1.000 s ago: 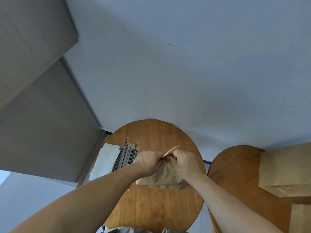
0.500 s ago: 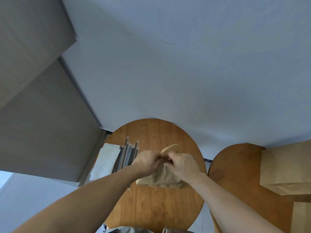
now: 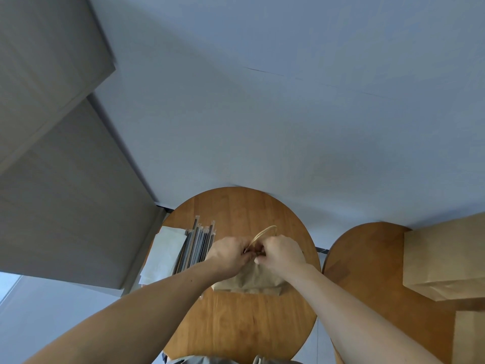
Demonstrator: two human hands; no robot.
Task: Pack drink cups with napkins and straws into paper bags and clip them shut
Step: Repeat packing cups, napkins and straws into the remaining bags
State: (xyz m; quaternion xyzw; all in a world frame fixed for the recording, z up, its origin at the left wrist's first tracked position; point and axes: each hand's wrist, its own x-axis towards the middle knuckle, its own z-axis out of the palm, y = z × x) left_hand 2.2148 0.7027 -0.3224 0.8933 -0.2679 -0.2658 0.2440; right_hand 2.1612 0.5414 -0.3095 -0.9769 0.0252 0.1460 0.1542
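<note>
Now both hands are busy with one small paper bag. The left hand and the right hand are close together, almost touching. Their curled fingers pinch the top of the bag, and the top is squeezed flat. Something small and dark sits between the fingertips, but it is too tiny to tell what it is. One thin handle sticks up in a loop just behind the hands. The bag sits near the middle of a round wooden table.

Just left of the bag lies one bunch of straws in clear wrappers. They are packed too close to count. Right beside the straws, at the left edge of the table, lies one pile of white napkins. I cannot tell how many are in the pile.

A second wooden table stands just to the right of the first one. Two more brown bags are there, both much bigger in the picture. The far big bag is on the table's right side. The near big bag is in the bottom corner, and only part of it shows.
</note>
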